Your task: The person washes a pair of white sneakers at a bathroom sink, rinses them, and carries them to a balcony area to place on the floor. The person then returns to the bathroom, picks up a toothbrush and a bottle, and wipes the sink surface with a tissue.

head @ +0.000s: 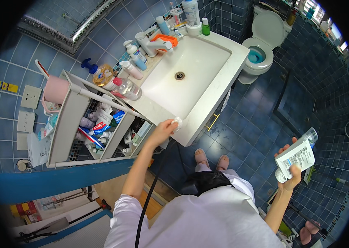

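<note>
My left hand (163, 132) pinches a small crumpled white wad (177, 123), perhaps tissue or cotton, at the near left corner of the white washbasin counter (190, 130). Out to the right, over the floor, my right hand (290, 176) grips a white squeeze tube (297, 158) with printed writing. A clear plastic cup or bottle end (311, 135) shows behind the tube's upper end, and a round white cap (280, 175) is at its lower end. The basin (193, 65) holds no visible water around its drain (179, 76).
Pump bottles (103, 74), a clear bottle with a pink cap (129, 89), a faucet (152, 45) and an orange soap dish (170, 40) line the counter's back. A shelf rack (69, 124) with toiletries stands left. A toilet (256, 55) is at the upper right. A black cable (149, 198) hangs beside my left arm.
</note>
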`<action>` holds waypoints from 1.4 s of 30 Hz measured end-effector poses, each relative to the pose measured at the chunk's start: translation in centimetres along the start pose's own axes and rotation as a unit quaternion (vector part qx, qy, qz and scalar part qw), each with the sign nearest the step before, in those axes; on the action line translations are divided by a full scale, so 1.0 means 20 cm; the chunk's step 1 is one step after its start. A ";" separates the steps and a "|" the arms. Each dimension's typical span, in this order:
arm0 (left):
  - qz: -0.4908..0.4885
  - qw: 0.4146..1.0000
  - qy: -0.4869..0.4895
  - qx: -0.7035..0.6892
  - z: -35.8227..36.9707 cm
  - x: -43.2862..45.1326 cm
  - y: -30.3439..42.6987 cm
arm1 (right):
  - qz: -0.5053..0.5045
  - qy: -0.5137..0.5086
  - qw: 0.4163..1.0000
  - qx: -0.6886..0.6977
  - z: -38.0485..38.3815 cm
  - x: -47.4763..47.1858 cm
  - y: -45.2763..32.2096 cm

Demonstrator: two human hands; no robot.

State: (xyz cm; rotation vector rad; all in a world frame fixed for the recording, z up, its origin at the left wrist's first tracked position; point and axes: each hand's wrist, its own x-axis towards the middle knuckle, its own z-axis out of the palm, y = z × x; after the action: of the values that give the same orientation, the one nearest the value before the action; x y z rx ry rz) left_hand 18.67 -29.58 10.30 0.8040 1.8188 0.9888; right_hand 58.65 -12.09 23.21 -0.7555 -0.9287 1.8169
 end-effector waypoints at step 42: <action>0.147 0.786 0.387 0.459 -0.34 0.31 -0.23 | 0.007 0.009 1.000 -0.027 0.10 0.00 0.03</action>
State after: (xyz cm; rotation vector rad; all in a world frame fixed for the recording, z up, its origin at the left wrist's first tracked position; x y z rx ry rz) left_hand 9.48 -28.68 5.78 1.4290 3.0606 0.5796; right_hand 56.85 -12.80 23.81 -0.8135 -0.9655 1.8008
